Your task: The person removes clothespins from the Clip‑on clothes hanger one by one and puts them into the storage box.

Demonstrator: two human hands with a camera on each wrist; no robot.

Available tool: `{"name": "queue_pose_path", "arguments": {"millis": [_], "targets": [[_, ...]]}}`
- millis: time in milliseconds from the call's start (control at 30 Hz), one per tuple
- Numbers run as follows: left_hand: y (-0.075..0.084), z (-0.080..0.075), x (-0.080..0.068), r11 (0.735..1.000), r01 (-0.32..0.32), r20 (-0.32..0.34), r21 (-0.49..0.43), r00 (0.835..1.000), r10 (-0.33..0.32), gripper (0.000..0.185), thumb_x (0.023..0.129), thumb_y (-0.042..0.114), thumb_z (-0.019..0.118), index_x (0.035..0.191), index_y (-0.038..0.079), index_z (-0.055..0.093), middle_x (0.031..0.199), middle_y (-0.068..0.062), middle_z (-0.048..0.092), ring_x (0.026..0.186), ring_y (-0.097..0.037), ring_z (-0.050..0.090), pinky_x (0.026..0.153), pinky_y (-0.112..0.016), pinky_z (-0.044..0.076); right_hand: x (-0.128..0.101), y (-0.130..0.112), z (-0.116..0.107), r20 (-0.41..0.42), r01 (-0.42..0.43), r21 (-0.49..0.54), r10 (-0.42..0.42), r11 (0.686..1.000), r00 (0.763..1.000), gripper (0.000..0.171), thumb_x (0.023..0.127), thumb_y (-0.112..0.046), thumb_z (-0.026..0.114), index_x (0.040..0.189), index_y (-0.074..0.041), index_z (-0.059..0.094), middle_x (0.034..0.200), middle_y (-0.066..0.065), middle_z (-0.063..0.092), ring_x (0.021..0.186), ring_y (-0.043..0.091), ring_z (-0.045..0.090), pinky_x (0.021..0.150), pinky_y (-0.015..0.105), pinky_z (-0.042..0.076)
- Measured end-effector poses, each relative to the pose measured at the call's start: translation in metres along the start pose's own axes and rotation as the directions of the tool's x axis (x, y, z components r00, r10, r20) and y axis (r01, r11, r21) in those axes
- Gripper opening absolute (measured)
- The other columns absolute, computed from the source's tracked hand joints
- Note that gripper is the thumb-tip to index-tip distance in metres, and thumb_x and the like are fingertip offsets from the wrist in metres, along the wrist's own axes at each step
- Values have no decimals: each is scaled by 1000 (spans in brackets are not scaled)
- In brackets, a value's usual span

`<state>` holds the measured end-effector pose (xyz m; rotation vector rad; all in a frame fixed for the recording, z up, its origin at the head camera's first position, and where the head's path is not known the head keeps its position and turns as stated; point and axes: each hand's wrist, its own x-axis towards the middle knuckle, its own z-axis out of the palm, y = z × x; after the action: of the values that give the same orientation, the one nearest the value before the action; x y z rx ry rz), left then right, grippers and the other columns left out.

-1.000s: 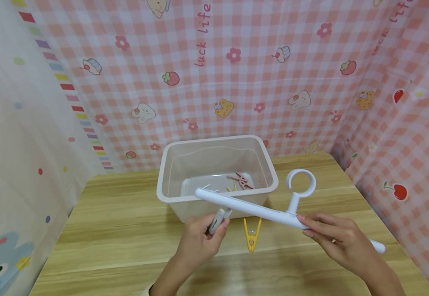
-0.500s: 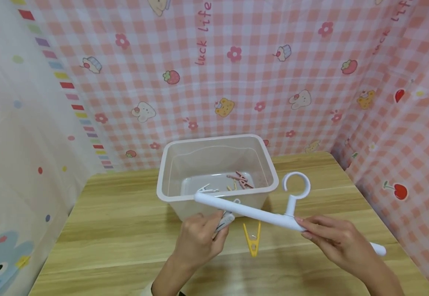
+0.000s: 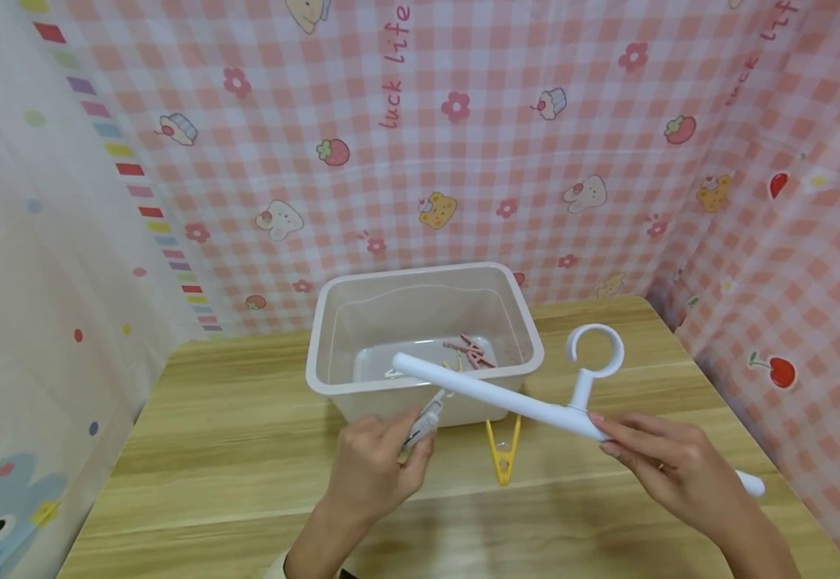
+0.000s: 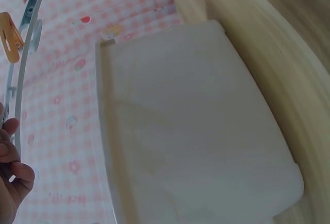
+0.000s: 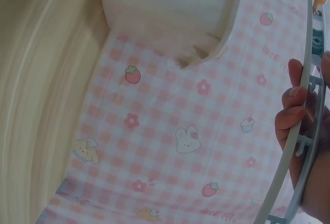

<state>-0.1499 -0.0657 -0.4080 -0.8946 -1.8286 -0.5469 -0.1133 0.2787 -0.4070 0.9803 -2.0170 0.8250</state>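
Fingers of the right hand (image 3: 662,466) curl round a white plastic clothes hanger bar with a ring hook (image 3: 507,400), held above the wooden table (image 3: 195,450). The left hand (image 3: 376,466) pinches a small white clothes peg (image 3: 426,414) just under the bar. Nearby sit a yellow plastic peg (image 3: 503,454) and a translucent plastic bin (image 3: 333,322).

A wooden table (image 3: 210,450) carries a plastic bin (image 3: 333,322) and yellow clothespin (image 3: 503,458).

Wooden table (image 3: 210,474), pink checked cloth backdrop (image 3: 463,161), yellow clothespin (image 3: 503,454), possibly pink pegs (image 3: 472,352)
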Motion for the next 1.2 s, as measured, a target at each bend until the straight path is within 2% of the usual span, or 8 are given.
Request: {"name": "queue_pose_path", "arguments": {"millis": [167,367,567,700,867,933,1000,1200], "targets": [[-11,-7,3,1000,21,-1,-12,1000,-21,36,105,28,47,87,7,70,50,6,51,40,-7,40,38,-22,35,-1,0,-3,-21,4,-4,-4,1000,1000,42,102,-34,58,106,2,78,85,11,74,73,-7,56,57,7,44],[-37,-9,9,998,53,-14,-25,998,-53,41,105,32,47,85,5,70,50,4,53,41,-6,39,39,-21,33,-4,1,-9,-33,-21,-22,20,1000,999,43,102,-35,58,106,2,79,86,9,74,71,-7,54,56,6,42],[-62,-8,18,996,49,75,-79,996,-43,49,106,40,46,89,3,73,58,1,60,46,-7,46,45,-23,39,-8,2,-12,-61,-37,-49,34,998,998,44,102,-37,58,105,2,79,84,10,73,72,-7,54,56,8,42],[-77,-9,19,989,68,90,-128,994,-57,51,106,41,47,86,3,73,58,1,59,48,-7,47,45,-20,38,-10,3,-14,-75,-45,-55,41,997,996,45,102,-37,58,105,3,79,84,10,74,73,-8,54,55,8,42],[-98,-8,25,990,105,133,-98,987,-91,31,100,28,61,81,5,70,54,2,51,47,-4,39,44,-17,30,-11,1,-16,-78,-38,-34,35,999,996,44,102,-35,59,104,5,78,85,7,73,71,-7,51,54,6,38],[-106,-6,30,989,136,192,-64,974,-121,20,94,20,66,80,6,68,53,2,47,47,-3,34,44,-17,25,-11,1,-16,-75,-36,-20,34,999,997,43,102,-34,59,104,5,78,87,5,73,71,-7,50,54,6,38],[-113,-3,37,982,183,264,-35,950,-168,16,90,16,69,77,9,65,53,3,43,47,-3,31,45,-18,22,-12,0,-16,-69,-35,-6,34,999,997,43,102,-33,59,104,6,78,88,4,74,71,-6,50,54,6,38],[-138,11,54,954,290,461,73,839,-290,35,96,23,66,66,14,50,54,3,38,49,-10,33,48,-24,24,-13,0,-14,-49,-32,30,33,999,998,42,102,-31,59,106,6,77,86,9,72,69,-6,49,54,5,37]]}}
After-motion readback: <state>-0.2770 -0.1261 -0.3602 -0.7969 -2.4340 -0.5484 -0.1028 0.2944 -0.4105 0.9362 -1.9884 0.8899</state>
